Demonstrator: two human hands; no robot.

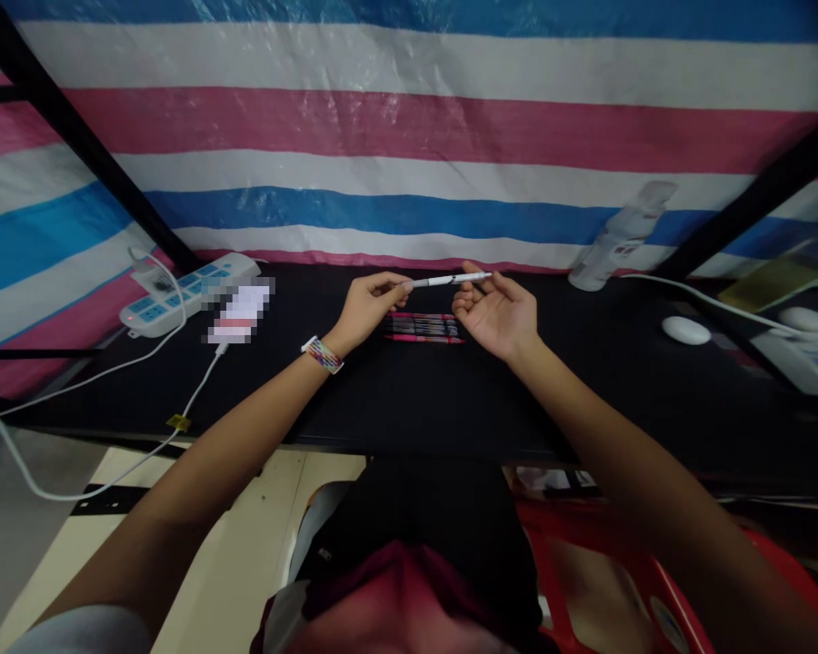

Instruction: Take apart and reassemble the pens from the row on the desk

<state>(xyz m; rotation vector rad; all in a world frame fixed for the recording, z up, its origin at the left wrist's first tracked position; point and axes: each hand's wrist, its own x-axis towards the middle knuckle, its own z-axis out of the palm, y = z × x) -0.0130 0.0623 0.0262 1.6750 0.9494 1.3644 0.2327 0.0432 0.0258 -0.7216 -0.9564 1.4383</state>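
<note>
A white pen is held up nearly level above the black table, its right end slightly higher. My left hand pinches the pen's left end between thumb and fingertips. At the other end, my right hand has its palm turned up and its fingers curled, with the pen's end between thumb and index finger. Below the pen, between both hands, several pens with pink-red ends lie side by side in a row on the table; my hands partly cover their ends.
On the black table, a power strip and a cabled phone, partly pixelated, are at left. A clear bottle, white computer mouse and white cable stand at right. Striped sheeting hangs behind; a red stool is below.
</note>
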